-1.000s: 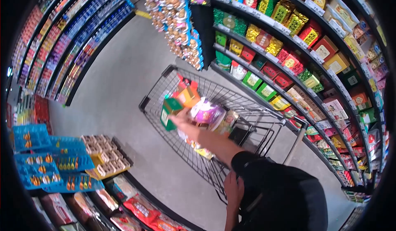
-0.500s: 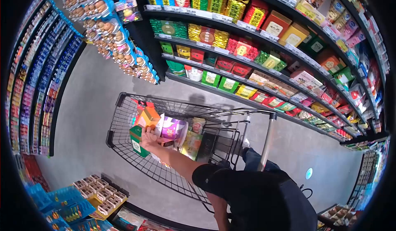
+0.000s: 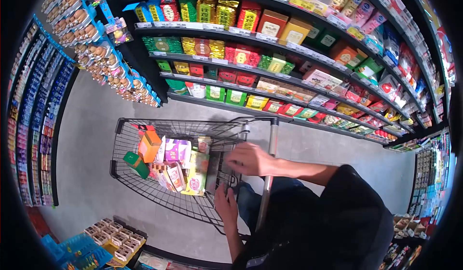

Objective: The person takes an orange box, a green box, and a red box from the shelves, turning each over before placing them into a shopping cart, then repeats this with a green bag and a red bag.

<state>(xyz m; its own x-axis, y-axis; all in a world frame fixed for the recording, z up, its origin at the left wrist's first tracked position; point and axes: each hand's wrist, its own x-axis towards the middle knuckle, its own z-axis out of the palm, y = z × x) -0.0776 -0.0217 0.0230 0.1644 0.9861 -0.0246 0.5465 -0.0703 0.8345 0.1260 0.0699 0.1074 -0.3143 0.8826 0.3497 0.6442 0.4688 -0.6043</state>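
My right hand [image 3: 247,160] hangs above the rear of the shopping cart [image 3: 161,203], just left of its handle [image 3: 268,188], fingers loosely bent and somewhat blurred. Below it in view, my left hand [image 3: 225,206] is at the cart's near rear side, fingers stretched and apart. Neither hand shows anything in its grasp. In the cart's front lie a green box [image 3: 136,165] and an orange box [image 3: 150,145]. Behind them are a purple-and-white pack [image 3: 176,151], a white pack with a pink label [image 3: 171,178] and a yellow-green pack [image 3: 197,174].
Shelves of bagged and boxed goods [image 3: 241,67] line the far side. Hanging packs [image 3: 113,65] fill a rack at upper left, beside another stocked shelf [image 3: 36,111]. Small brown-and-white boxes [image 3: 115,238] stand at lower left. Grey floor [image 3: 87,168] surrounds the cart.
My right hand has let go of the green box and come back toward the handle. My left hand has risen into view. The green box now lies tilted, and the cart appears farther left.
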